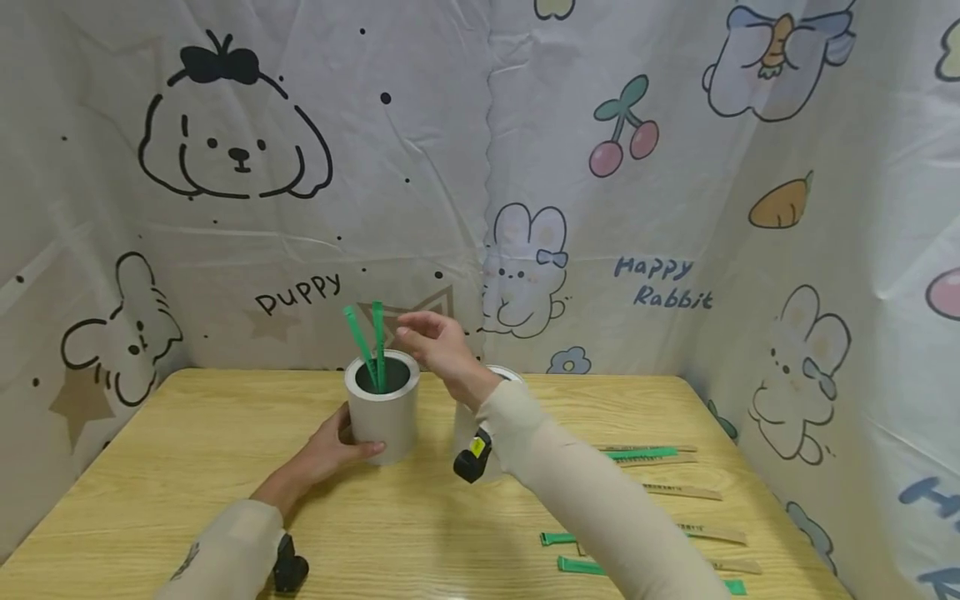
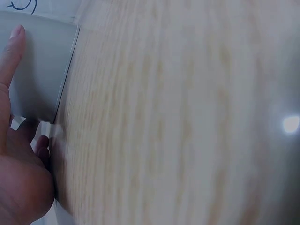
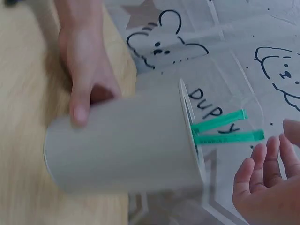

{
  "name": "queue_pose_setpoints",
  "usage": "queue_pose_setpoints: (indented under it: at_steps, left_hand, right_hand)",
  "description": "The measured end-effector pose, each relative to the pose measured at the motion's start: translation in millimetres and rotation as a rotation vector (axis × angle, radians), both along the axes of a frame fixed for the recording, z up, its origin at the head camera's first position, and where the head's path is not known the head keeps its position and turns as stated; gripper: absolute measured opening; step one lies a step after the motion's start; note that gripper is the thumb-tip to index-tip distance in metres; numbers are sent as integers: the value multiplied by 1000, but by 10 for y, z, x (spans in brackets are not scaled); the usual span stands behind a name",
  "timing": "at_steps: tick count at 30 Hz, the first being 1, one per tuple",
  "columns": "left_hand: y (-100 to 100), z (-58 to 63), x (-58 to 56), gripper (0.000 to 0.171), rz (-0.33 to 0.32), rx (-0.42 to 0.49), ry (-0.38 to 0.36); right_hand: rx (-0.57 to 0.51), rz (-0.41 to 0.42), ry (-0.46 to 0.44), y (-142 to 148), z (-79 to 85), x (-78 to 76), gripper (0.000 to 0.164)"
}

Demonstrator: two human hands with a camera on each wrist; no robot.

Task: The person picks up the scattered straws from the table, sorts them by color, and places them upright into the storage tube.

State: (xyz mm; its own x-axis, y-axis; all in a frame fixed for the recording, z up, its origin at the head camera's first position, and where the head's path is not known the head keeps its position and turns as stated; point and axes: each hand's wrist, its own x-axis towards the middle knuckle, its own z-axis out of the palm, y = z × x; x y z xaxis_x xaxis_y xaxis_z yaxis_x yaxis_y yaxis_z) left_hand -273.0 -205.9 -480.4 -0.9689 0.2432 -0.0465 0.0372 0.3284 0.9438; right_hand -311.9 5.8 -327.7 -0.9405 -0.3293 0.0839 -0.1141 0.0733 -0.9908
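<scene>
The left hand (image 1: 330, 450) was clamped round the lower side of a greyish-white cylindrical container (image 1: 384, 427), thumb across its front; the container stood upright on the wood-grain table (image 1: 225, 433), its wall smooth and plain, its rim thick and white, its inside dark; two slim green stick packets (image 1: 379, 346) stood in it above that grip, spreading apart towards their tops; the right hand (image 1: 444, 352) hung just beside their upper ends, fingers loosely bent, with nothing seen in them; a second container (image 1: 463, 427), partly hidden by the right wrist, stood to the right of the left hand's grip; further right and nearer the viewer, loose green packets (image 1: 648, 454) and brown stick packets (image 1: 682, 492) with dark print lay partly hidden by the right sleeve (image 1: 607, 492); beyond both hands hung a pale, creased cloth (image 1: 435, 183) printed with puppies, rabbits, cherries and "Happy Rabbit".
</scene>
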Motion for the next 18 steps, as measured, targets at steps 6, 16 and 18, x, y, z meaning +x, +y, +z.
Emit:
queue_pose_setpoints:
  at_steps: [6, 16, 18]
  left_hand:
    - [7, -20, -16, 103, 10, -7, -6]
    - [-3, -29, -12, 103, 6, -2, -8]
    - [-5, -31, -14, 103, 3, -5, -7]
  right_hand:
    - [102, 86, 56, 344, 111, -3, 29]
    - [220, 161, 99, 1131, 226, 14, 32]
    - [255, 156, 99, 1309, 192, 26, 34]
